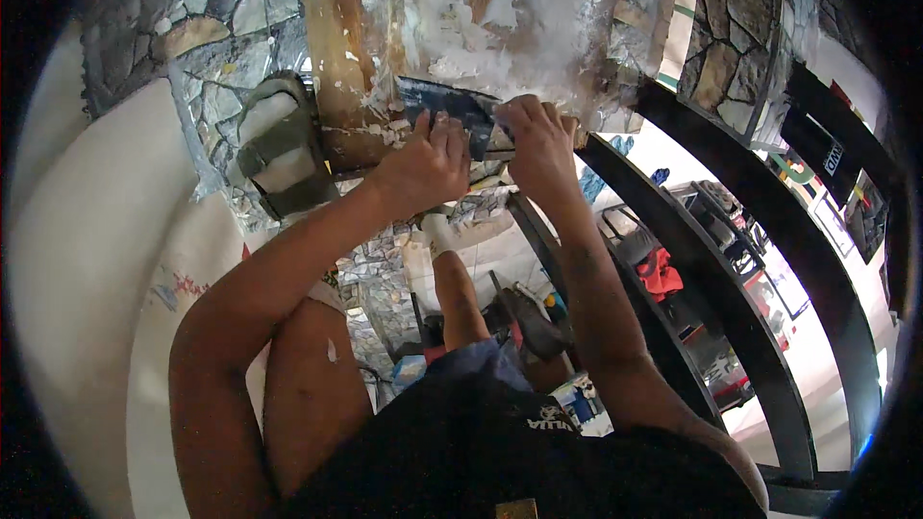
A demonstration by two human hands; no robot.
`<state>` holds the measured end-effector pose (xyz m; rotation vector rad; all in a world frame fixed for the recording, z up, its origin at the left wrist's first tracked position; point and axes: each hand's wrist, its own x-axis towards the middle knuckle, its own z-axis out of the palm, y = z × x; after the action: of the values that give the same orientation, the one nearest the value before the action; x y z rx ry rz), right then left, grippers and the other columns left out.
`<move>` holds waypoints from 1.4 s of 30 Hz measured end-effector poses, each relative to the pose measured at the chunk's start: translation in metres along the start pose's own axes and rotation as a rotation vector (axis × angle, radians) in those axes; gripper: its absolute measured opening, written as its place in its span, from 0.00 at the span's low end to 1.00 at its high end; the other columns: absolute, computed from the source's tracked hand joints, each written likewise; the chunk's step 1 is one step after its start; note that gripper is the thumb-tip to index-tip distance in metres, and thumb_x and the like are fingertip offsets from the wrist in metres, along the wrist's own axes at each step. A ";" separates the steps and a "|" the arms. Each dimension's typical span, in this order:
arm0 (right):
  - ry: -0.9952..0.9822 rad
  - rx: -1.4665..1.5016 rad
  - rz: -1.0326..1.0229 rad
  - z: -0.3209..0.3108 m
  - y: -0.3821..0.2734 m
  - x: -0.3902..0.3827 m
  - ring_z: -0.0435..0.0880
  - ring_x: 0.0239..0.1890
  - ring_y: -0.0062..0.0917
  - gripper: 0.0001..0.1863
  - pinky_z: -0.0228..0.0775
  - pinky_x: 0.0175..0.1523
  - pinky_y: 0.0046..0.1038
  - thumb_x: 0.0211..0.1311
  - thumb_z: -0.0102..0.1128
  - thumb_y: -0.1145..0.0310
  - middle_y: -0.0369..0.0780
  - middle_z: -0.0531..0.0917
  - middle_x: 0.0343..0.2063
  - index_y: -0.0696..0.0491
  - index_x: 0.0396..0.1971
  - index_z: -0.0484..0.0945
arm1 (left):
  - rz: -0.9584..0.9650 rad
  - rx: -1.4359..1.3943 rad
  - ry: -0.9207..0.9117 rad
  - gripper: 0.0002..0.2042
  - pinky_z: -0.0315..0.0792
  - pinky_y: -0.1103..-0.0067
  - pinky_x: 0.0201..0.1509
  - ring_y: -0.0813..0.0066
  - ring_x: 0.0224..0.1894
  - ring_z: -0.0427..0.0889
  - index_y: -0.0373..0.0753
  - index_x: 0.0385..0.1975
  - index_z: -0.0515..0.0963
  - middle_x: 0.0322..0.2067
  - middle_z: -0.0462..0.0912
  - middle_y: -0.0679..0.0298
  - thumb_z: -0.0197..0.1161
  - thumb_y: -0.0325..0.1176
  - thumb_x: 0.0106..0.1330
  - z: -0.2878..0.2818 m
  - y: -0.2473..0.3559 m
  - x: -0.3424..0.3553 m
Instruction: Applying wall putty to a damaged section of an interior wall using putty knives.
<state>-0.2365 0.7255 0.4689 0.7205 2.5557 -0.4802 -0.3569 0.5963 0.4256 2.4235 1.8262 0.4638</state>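
Note:
A wooden board [500,14] smeared with white paste fills the top middle. Against its lower part lies a wide dark flat scraper [433,94], flecked with pale residue. My left hand [423,163] grips the scraper, fingertips pressed on the blade. My right hand [538,154] is closed on a dark piece at the scraper's right end; whether this is a second tool I cannot tell, as the fingers hide it.
A grey-green padded item [279,144] lies left of the board on stone-patterned covering [226,19]. A white curved wall [96,259] is at left. Black slanted rails [711,269] run down the right, with a red cloth [659,269] and assorted items below.

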 end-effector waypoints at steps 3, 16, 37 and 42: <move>-0.040 0.070 -0.114 0.000 -0.005 0.005 0.66 0.42 0.34 0.20 0.56 0.42 0.39 0.37 0.51 0.74 0.40 0.67 0.38 0.51 0.38 0.67 | -0.027 -0.006 0.054 0.15 0.72 0.64 0.35 0.55 0.31 0.77 0.25 0.25 0.75 0.29 0.75 0.43 0.54 0.30 0.40 -0.001 0.001 0.001; -0.184 0.187 -0.125 -0.016 -0.032 0.037 0.66 0.42 0.41 0.20 0.59 0.45 0.37 0.37 0.47 0.81 0.45 0.66 0.38 0.58 0.38 0.66 | -0.147 -0.003 0.073 0.12 0.70 0.64 0.28 0.56 0.24 0.74 0.25 0.19 0.74 0.19 0.73 0.48 0.53 0.30 0.38 -0.003 0.003 0.003; -0.433 0.169 -0.122 -0.021 -0.052 0.070 0.65 0.43 0.46 0.19 0.60 0.47 0.40 0.44 0.51 0.76 0.50 0.66 0.38 0.60 0.39 0.62 | 0.023 -0.185 0.083 0.09 0.71 0.63 0.25 0.57 0.21 0.75 0.33 0.14 0.74 0.17 0.75 0.51 0.53 0.33 0.38 0.015 0.005 -0.003; -0.371 0.202 -0.180 -0.018 -0.054 0.073 0.64 0.44 0.47 0.21 0.59 0.48 0.39 0.42 0.53 0.75 0.52 0.65 0.38 0.62 0.39 0.61 | 0.050 -0.100 0.029 0.10 0.72 0.62 0.26 0.59 0.23 0.76 0.32 0.16 0.75 0.19 0.76 0.53 0.54 0.33 0.38 0.006 0.003 -0.002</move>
<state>-0.3282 0.7190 0.4589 0.4199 2.2495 -0.8549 -0.3533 0.5943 0.4199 2.4132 1.7128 0.5829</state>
